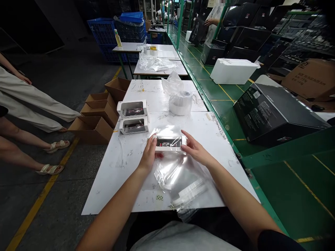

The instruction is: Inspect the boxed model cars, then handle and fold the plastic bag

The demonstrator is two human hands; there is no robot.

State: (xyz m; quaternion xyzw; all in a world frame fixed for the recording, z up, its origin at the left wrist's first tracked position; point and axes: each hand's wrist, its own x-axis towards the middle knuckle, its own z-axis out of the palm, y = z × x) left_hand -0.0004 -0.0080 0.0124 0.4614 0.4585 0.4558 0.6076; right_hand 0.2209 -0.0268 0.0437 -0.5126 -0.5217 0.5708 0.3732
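A white window box (pixel 170 149) with a small model car showing through its clear front is held between my two hands over the white table. My left hand (pixel 148 153) grips its left end, fingers closed along the side. On the right end, my right hand (pixel 195 148) pinches the box between thumb and fingers. Clear plastic film shows behind the box's top edge. Below it, clear plastic bags (pixel 183 177) lie spread toward the table's near edge. Two similar window boxes (pixel 133 125) stand one behind the other at the left.
A plastic-wrapped white roll (pixel 180 103) stands on the table beyond my hands. Open cardboard cartons (pixel 91 129) sit on the floor to the left, near people's legs (pixel 26 143). At right, a green conveyor (pixel 222 104) carries large black boxes (pixel 277 108) and a white foam block (pixel 232 70).
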